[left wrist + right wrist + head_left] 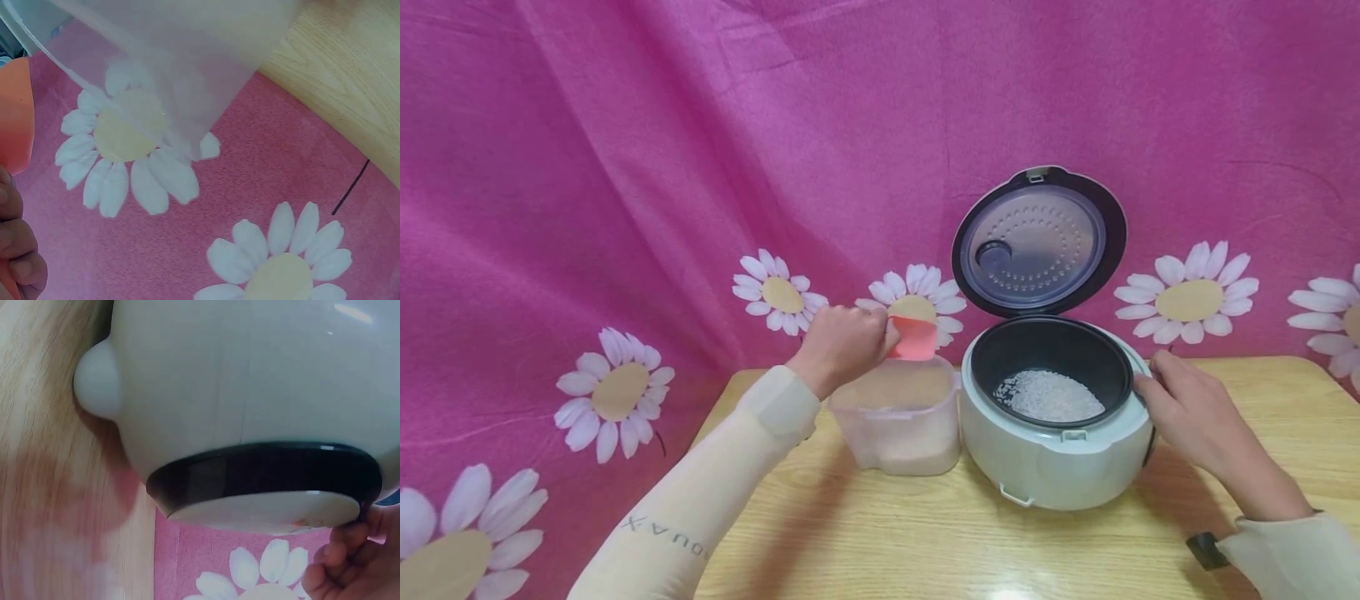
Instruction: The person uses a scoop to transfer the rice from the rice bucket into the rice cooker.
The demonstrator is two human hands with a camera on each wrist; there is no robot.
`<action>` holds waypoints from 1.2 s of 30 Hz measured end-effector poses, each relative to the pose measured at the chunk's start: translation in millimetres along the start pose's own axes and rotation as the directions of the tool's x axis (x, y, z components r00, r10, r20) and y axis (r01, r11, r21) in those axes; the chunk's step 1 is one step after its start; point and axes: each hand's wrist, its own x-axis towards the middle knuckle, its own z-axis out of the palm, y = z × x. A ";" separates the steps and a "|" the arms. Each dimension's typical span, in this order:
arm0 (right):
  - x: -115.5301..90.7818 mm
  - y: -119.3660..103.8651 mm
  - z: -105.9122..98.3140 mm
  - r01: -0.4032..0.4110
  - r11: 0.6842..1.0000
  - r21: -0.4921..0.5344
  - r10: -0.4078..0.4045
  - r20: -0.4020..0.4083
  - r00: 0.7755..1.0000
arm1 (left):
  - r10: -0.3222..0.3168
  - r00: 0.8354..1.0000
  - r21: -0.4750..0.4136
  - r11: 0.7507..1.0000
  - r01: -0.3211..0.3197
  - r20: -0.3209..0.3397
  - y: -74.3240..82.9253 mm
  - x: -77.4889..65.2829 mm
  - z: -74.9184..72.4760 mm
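Observation:
My left hand [848,342] grips an orange-red scoop [914,337], held up over the back of a translucent plastic container [895,442]. Pale grains lie in that container. In the left wrist view, curled fingers [19,250] wrap the scoop's handle. To the right stands a pale green rice cooker [1052,475] with its lid [1037,246] raised. White rice [1051,396] covers part of the bottom of its dark inner pot [992,367]. My right hand [1195,408] holds the cooker's right edge, thumb at the rim; the right wrist view shows bent fingers beside the dark-edged panel [269,469].
Container and cooker stand side by side on a light wooden table [865,533]. Behind the table hangs a pink cloth [850,125] with large white daisies, close at the back of the raised lid. A small black object [1207,551] sits at the right sleeve's cuff.

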 end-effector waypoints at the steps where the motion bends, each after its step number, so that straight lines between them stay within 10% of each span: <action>1: 0.0 0.1 0.4 -0.003 1.000 0.000 0.003 -0.001 1.000 | -0.005 1.000 -0.007 1.000 0.005 0.006 -0.7 -0.9 0.5; 36: -1.6 4.9 5.2 0.049 0.999 0.014 -0.049 -0.018 0.999 | -0.012 0.988 -0.054 0.998 0.021 0.153 -9.3 -31.5 16.7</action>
